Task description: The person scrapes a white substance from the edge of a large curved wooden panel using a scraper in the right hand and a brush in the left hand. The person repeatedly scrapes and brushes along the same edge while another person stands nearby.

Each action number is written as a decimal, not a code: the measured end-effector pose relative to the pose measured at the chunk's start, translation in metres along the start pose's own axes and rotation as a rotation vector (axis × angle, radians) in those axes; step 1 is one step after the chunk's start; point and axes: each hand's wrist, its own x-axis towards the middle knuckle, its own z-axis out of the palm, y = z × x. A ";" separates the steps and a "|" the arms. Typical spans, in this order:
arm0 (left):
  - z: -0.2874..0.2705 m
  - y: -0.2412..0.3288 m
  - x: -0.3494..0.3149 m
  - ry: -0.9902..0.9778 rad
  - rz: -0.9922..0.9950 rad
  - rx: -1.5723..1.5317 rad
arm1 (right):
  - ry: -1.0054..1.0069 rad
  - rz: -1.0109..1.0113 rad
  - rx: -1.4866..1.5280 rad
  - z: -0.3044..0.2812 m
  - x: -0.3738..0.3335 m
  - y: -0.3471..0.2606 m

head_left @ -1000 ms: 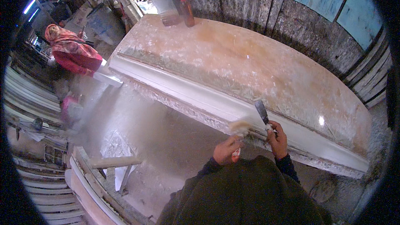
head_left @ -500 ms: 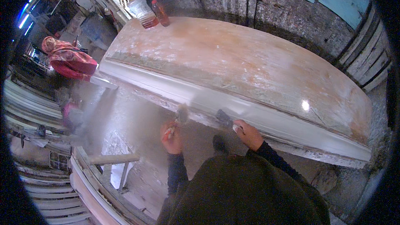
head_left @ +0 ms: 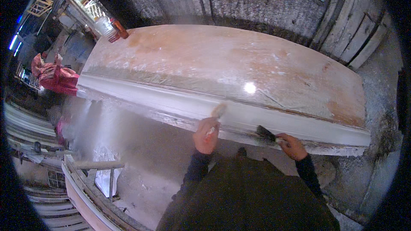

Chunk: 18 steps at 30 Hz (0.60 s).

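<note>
My left hand (head_left: 206,136) is closed round a paintbrush with pale tan bristles (head_left: 219,110), somewhat blurred. The bristles are over the white-dusted side strip (head_left: 180,105) of a large upturned hull-like shell (head_left: 205,55), and seem to touch it. In my right hand (head_left: 293,146), closed on its handle, is a flat hand tool with a dark, widening head (head_left: 265,133). That head lies over the strip's lower edge; whether it is a brush or a scraper I cannot tell. Brownish, patchy filler covers the shell's broad upper face.
A clear plastic jug (head_left: 105,29) and a red bottle (head_left: 119,28) stand on the shell's far left end. Beyond it is a person in red clothing (head_left: 55,75). A wooden frame (head_left: 96,165) stands at lower left. A corrugated wall (head_left: 257,6) runs behind; dust hangs at left.
My view has shifted to the right along the shell. My left hand has brought the paintbrush up onto the white strip; my right hand has moved right with the dark-headed tool.
</note>
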 end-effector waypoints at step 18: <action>-0.048 -0.100 0.001 0.327 -0.239 -0.524 | 0.255 0.476 0.152 -0.081 -0.103 0.043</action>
